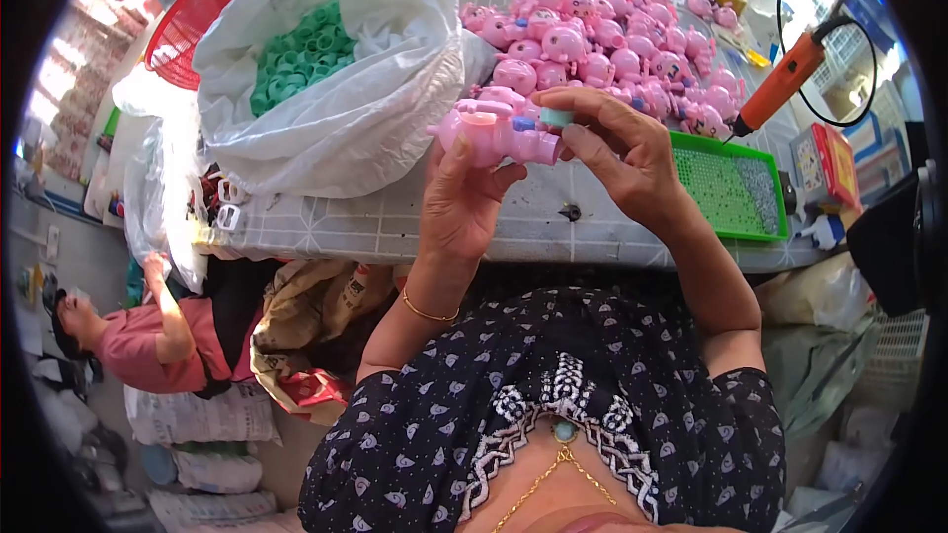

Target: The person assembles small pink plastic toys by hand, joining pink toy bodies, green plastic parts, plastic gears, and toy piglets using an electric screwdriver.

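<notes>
1. Toy (pixel 484 146), glossy pale-pink plastic, round-bodied with a short tube, held in the left hand (pixel 460 205) above the grey line-patterned table (pixel 513 222); it will likely handle light, stiff and slightly slippery, best gripped round the body.
2. The right hand (pixel 632 166) pinches a small teal plastic cap-like piece (pixel 557 117) (whether it touches the toy is unclear).
3. The left forearm (pixel 420 286) rises steeply; the right forearm (pixel 706 266) angles inward, elbow bent.

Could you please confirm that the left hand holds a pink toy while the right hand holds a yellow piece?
No: the head view shows the piece in the right hand is green, not yellow; the left hand holds a pink toy.
</notes>
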{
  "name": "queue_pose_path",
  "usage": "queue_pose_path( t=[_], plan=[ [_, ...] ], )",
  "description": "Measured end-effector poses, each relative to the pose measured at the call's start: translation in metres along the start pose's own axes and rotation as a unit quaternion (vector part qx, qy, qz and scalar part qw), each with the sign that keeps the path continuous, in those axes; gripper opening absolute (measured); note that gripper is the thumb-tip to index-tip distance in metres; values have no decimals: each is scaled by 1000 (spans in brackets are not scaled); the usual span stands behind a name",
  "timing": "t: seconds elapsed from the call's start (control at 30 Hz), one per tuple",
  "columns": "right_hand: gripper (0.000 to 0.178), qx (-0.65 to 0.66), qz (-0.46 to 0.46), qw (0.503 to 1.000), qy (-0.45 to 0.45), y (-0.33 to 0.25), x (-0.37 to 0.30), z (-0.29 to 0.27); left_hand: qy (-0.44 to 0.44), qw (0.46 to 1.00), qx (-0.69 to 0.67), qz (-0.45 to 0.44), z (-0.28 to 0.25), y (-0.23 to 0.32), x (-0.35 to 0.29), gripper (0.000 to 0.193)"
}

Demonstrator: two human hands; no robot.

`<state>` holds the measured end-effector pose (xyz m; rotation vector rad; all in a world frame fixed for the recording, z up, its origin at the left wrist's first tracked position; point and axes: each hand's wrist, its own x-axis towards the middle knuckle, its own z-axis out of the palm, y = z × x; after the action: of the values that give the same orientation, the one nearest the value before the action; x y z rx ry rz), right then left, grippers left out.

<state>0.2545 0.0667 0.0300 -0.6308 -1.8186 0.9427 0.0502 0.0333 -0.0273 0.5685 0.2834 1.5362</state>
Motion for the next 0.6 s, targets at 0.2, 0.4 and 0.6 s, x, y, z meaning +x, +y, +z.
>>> queue_pose_path(
  t=[0.2,0.4,0.6],
  plan=[
    [30,24,-19,1000,-2,13,-16,-7,4,1000,-3,-29,6,-9,-3,50],
    [32,-41,-114,992,21,19,-25,-9,0,999,8,-41,5,-13,-6,52],
    [37,-29,-139,986,88,19,-39,-7,-12,998,9,-65,10,-15,-7,56]
  ],
)
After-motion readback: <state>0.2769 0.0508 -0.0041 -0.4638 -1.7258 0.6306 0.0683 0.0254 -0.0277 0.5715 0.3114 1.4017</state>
